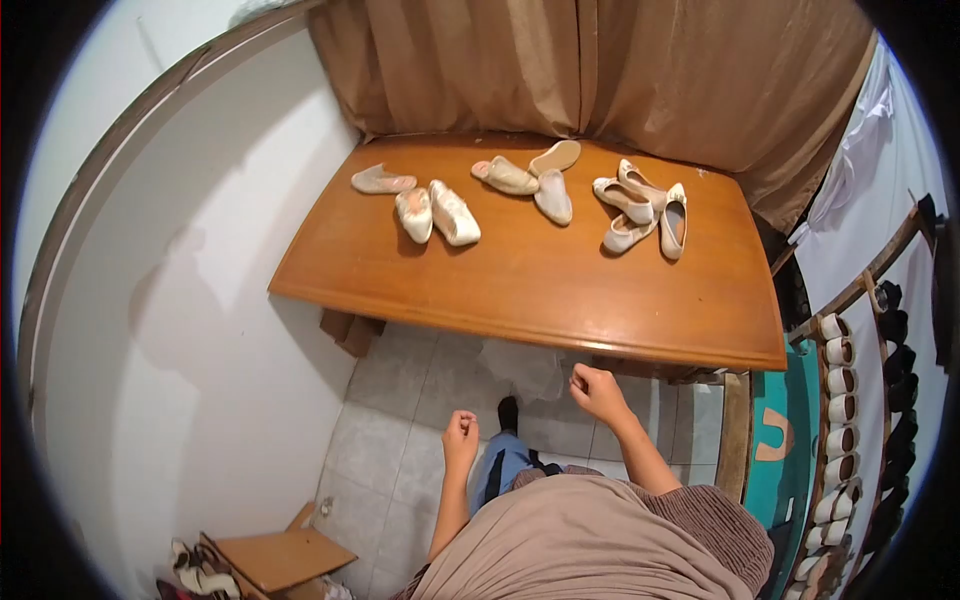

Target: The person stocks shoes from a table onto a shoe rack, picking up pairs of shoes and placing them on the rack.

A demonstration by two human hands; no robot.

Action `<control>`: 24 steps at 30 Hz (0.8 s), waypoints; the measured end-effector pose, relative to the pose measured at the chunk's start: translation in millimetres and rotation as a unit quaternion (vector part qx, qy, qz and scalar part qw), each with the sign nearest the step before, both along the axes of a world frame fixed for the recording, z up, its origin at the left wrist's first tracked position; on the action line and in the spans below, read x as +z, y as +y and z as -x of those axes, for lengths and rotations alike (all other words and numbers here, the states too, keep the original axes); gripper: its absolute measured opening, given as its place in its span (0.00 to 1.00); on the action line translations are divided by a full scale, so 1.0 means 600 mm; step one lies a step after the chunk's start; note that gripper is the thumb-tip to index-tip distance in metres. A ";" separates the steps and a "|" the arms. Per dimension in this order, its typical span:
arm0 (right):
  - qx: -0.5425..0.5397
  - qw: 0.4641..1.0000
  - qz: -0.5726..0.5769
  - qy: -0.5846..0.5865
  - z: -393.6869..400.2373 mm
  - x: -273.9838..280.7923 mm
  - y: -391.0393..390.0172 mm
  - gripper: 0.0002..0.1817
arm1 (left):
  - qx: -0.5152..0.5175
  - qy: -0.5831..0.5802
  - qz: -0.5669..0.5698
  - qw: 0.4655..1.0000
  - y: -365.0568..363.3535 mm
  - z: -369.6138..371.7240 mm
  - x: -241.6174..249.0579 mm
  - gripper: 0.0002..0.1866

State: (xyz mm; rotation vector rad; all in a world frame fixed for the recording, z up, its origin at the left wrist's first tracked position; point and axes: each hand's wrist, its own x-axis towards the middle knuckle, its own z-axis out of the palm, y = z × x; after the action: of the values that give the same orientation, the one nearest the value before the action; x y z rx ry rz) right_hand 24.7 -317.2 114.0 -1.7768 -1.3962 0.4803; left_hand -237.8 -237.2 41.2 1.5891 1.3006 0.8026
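1. Currently, the left hand (460, 430) and right hand (597, 392) are below the near edge of a wooden bench (600, 300), apart from the shoes on it.
2. Left fingers: curled inward, nothing visible held; a white pair (455, 215) lies straight ahead.
3. Right fingers: curled loosely, nothing visible held. This hand is nearer the edge; four flats (635, 208) cluster ahead, slightly right, the rightmost's long axis pointing roughly away.
4. Pale slippers (520, 183) lie between.

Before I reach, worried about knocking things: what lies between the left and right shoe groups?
In the head view, a middle cluster of pale footwear.
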 end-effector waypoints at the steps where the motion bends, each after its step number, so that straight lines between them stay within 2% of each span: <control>1: -0.017 1.000 0.012 -0.007 -0.013 0.007 0.035 0.06 | -0.005 0.020 -0.018 1.000 0.036 -0.018 0.011 0.03; 5: -0.029 0.999 -0.035 0.019 -0.048 0.043 0.197 0.06 | -0.041 0.001 -0.065 0.997 0.188 -0.063 0.072 0.03; 9: -0.067 0.995 -0.064 0.030 -0.124 -0.015 0.349 0.10 | -0.043 -0.009 -0.071 0.997 0.305 -0.068 0.088 0.04; 11: -0.145 0.985 -0.023 0.086 -0.156 -0.024 0.400 0.20 | -0.037 0.008 -0.059 0.998 0.344 -0.067 0.085 0.04; 12: -0.151 0.984 -0.023 0.090 -0.177 -0.038 0.424 0.20 | -0.033 0.011 -0.069 0.997 0.358 -0.064 0.072 0.04; 14: -0.220 0.971 0.078 0.047 -0.223 -0.079 0.462 0.31 | -0.034 0.019 -0.078 0.996 0.381 -0.063 0.062 0.04; 15: -0.223 0.970 0.080 0.051 -0.245 -0.098 0.478 0.31 | -0.041 0.013 -0.066 0.997 0.386 -0.066 0.061 0.04; 17: -0.291 0.955 0.053 -0.016 -0.280 -0.124 0.512 0.36 | -0.042 0.011 -0.053 0.998 0.391 -0.069 0.063 0.04; 18: -0.286 0.957 0.053 -0.015 -0.292 -0.119 0.528 0.36 | -0.045 0.018 -0.038 0.998 0.390 -0.071 0.069 0.04; 20: -0.335 0.934 0.116 -0.044 -0.307 -0.098 0.559 0.45 | -0.045 0.019 -0.015 0.999 0.389 -0.071 0.071 0.04; 24: -0.320 0.929 0.142 -0.118 -0.322 -0.071 0.621 0.51 | -0.033 0.023 -0.031 0.999 0.388 -0.052 0.041 0.04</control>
State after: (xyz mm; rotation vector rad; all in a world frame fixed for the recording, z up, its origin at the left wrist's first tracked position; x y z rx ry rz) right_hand 218.1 55.2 71.5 -2.4519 -0.8332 0.1163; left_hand -206.5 -4.1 66.0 1.6993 1.2602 0.7752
